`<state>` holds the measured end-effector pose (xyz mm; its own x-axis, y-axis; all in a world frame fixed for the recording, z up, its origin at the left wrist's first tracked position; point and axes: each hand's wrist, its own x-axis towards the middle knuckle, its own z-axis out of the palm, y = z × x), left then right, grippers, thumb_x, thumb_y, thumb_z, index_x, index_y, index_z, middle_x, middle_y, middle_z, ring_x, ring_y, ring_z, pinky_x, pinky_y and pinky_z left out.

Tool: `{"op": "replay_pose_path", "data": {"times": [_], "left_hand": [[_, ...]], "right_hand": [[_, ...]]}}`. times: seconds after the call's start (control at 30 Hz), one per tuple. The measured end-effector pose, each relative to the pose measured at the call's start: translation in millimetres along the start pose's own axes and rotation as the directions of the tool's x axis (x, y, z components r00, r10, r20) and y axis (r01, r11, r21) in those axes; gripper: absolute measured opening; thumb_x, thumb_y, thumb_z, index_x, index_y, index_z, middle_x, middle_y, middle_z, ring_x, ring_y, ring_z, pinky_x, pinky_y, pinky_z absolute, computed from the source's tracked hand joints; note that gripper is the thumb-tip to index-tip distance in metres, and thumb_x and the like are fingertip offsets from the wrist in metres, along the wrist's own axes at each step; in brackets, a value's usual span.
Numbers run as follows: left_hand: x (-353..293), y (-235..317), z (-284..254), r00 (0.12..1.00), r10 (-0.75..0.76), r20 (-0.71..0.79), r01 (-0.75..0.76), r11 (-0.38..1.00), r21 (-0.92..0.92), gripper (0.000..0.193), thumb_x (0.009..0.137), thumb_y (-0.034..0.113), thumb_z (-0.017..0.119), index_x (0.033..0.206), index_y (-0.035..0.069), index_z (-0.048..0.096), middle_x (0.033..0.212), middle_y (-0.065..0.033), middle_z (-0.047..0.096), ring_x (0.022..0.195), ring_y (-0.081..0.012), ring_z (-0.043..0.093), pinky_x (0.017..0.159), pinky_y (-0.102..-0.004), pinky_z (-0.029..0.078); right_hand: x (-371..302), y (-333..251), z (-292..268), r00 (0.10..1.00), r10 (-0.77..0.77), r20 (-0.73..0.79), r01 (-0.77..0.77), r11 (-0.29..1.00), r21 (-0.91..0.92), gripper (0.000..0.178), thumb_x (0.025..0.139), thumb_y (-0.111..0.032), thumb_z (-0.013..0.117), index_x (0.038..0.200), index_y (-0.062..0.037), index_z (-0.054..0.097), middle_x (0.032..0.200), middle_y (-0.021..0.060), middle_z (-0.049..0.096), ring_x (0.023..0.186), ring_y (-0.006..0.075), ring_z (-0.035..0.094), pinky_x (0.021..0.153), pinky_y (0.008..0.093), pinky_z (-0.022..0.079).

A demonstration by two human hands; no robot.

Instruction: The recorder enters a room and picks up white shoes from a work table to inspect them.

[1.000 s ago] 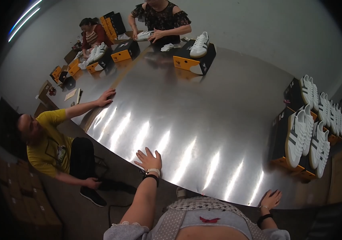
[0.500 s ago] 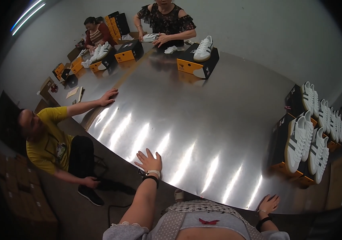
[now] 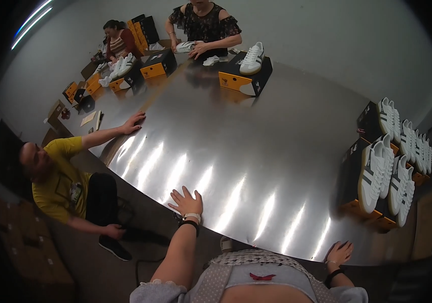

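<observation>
My left hand (image 3: 187, 202) lies flat near the front edge of the shiny metal-topped table (image 3: 256, 161), fingers spread and nothing in it. Far to the right, my right hand (image 3: 340, 252) rests on the same edge with its fingers stretched out, also without anything in it. Nearest to it are white sneakers (image 3: 376, 174) with dark stripes, set on black and orange shoe boxes (image 3: 352, 174) at the table's right end. Across the table, another white sneaker (image 3: 252, 58) sits on top of a shoe box (image 3: 237, 81).
A person in a yellow shirt (image 3: 64, 171) sits at the left, one hand on the table. At the far side a standing person (image 3: 206, 25) handles a white sneaker (image 3: 185, 47), and another (image 3: 120, 40) sits beside boxed shoes. Brown cartons (image 3: 29, 242) stand at lower left.
The view has shifted slightly, so the table and boxes sit a little higher and further left. Both my hands stay on the table edge.
</observation>
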<state>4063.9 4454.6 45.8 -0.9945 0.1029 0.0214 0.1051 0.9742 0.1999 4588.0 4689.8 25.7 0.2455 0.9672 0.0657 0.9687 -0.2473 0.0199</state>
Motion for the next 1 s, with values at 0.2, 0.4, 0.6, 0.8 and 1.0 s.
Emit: {"op": "replay_pose_path", "data": {"times": [0.2, 0.4, 0.6, 0.8, 1.0], "left_hand": [[-1.6, 5.0, -2.2, 1.000, 0.002, 0.027, -0.002, 1.000, -0.009, 0.063, 0.087, 0.046, 0.044, 0.139, 0.011, 0.037, 0.146, -0.0248, 0.023, 0.140, -0.0358, 0.013, 0.107, -0.0634, 0.004], [0.4, 5.3, -4.7, 0.999, -0.005, 0.038, 0.004, 1.000, 0.021, 0.063, 0.087, 0.046, 0.043, 0.139, 0.011, 0.036, 0.146, -0.0243, 0.022, 0.140, -0.0353, 0.012, 0.107, -0.0637, 0.005], [-1.0, 6.2, -5.3, 0.999, 0.005, 0.042, -0.006, 0.999, 0.033, 0.062, 0.088, 0.046, 0.042, 0.138, 0.011, 0.037, 0.146, -0.0237, 0.023, 0.140, -0.0350, 0.012, 0.107, -0.0635, 0.006], [-0.3, 6.6, -4.2, 1.000, -0.011, 0.017, 0.010, 0.998, 0.057, 0.060, 0.088, 0.046, 0.043, 0.137, 0.011, 0.039, 0.146, -0.0225, 0.024, 0.140, -0.0338, 0.014, 0.107, -0.0618, 0.008], [0.8, 8.8, -5.2, 1.000, -0.012, 0.012, 0.012, 0.999, 0.040, 0.060, 0.088, 0.046, 0.043, 0.136, 0.011, 0.039, 0.146, -0.0228, 0.025, 0.140, -0.0340, 0.014, 0.107, -0.0623, 0.009]], "right_hand": [[-0.8, 2.1, -1.2, 1.000, 0.006, 0.011, -0.006, 1.000, 0.002, 0.054, 0.092, -0.037, 0.042, 0.135, -0.0041, 0.038, 0.145, 0.0150, 0.031, 0.136, 0.0273, 0.025, 0.108, 0.0485, 0.019], [-1.0, 2.7, 0.4, 1.000, 0.007, 0.006, -0.007, 1.000, -0.011, 0.055, 0.093, -0.039, 0.040, 0.136, -0.0054, 0.037, 0.145, 0.0148, 0.031, 0.137, 0.0273, 0.024, 0.108, 0.0486, 0.018], [-4.5, 3.3, -0.6, 1.000, 0.010, -0.029, -0.009, 0.999, 0.050, 0.054, 0.091, -0.037, 0.044, 0.133, -0.0049, 0.040, 0.143, 0.0156, 0.034, 0.134, 0.0278, 0.028, 0.108, 0.0477, 0.020], [-3.4, 5.0, 5.0, 0.998, -0.015, -0.062, 0.019, 0.998, 0.055, 0.054, 0.091, -0.037, 0.044, 0.134, -0.0053, 0.040, 0.143, 0.0161, 0.034, 0.135, 0.0285, 0.028, 0.108, 0.0481, 0.019], [-2.9, 5.0, 4.2, 0.999, -0.016, -0.048, 0.019, 0.998, 0.055, 0.054, 0.091, -0.036, 0.043, 0.135, -0.0053, 0.039, 0.145, 0.0158, 0.031, 0.136, 0.0281, 0.026, 0.109, 0.0479, 0.018]]}}
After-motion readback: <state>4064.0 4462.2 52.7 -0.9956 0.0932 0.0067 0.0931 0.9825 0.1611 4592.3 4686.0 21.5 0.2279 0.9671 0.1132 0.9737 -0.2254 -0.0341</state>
